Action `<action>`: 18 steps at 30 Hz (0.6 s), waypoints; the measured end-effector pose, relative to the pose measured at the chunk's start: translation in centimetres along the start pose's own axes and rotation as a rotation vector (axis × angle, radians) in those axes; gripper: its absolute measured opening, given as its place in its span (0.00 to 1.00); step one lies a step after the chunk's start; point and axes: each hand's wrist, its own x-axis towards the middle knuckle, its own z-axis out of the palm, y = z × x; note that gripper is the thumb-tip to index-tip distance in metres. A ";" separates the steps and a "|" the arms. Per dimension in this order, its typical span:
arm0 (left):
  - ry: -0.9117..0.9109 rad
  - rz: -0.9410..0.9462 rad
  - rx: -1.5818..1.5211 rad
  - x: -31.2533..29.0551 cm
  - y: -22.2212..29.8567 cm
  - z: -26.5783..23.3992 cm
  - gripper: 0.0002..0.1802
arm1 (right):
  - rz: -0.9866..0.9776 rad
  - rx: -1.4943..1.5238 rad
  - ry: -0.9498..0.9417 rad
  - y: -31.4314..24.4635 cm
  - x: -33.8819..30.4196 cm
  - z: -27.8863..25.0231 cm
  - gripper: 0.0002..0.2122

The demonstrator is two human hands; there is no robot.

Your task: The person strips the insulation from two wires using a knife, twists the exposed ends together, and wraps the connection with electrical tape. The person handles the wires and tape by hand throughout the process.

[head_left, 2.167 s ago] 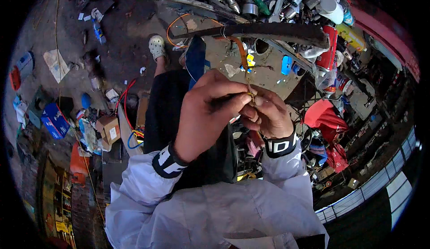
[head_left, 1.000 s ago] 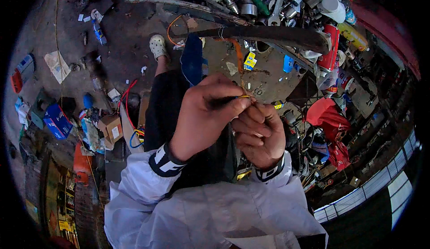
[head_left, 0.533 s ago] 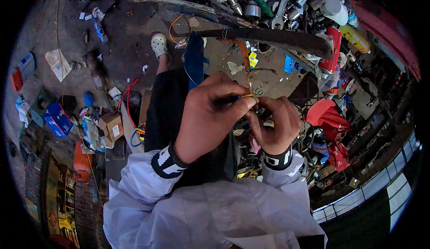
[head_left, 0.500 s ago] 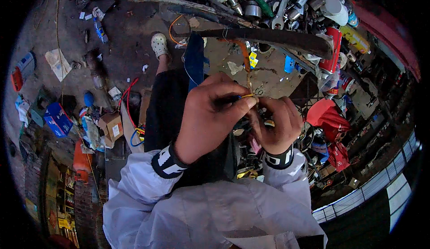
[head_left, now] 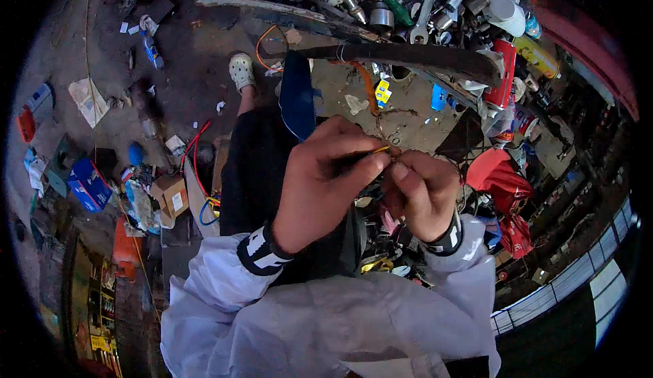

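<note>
My left hand point(head_left: 323, 184) pinches a thin yellow wire point(head_left: 381, 149) between thumb and forefinger, its end pointing toward my other hand. Right beside it my right hand point(head_left: 427, 191) is closed, thumb pressed on the curled fingers. What these fingers grip is too small and hidden to make out. Above the hands hangs an orange tube point(head_left: 371, 91), like a cable sleeve, with thin strands running down from it toward my fingertips. A dark blue flat piece point(head_left: 296, 96) stands just beyond my left hand.
A dark curved bar point(head_left: 422, 60) crosses ahead. Behind it lies a heap of sockets and tools with a wrench point(head_left: 425, 18). At right are a red can point(head_left: 501, 72) and red cloth point(head_left: 500, 177). Red cable point(head_left: 194, 148), a cardboard box point(head_left: 170, 196) and a blue box point(head_left: 88, 184) lie left.
My right hand has turned, bringing its thumb up into view over the fingers. The left hand has shifted slightly and still pinches the yellow wire; the dark blue end seen before is now hidden.
</note>
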 end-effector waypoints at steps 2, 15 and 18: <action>0.006 0.019 -0.080 0.0 -1.0 -0.1 0.05 | 0.391 0.699 0.016 1.5 -0.6 0.9 0.13; 0.037 -0.061 -0.014 0.0 0.1 -0.6 0.06 | -0.205 -0.104 0.391 2.9 -1.7 3.4 0.15; 0.055 -0.062 0.008 0.0 0.4 -0.1 0.07 | -0.490 -0.748 0.384 2.0 -0.6 1.9 0.17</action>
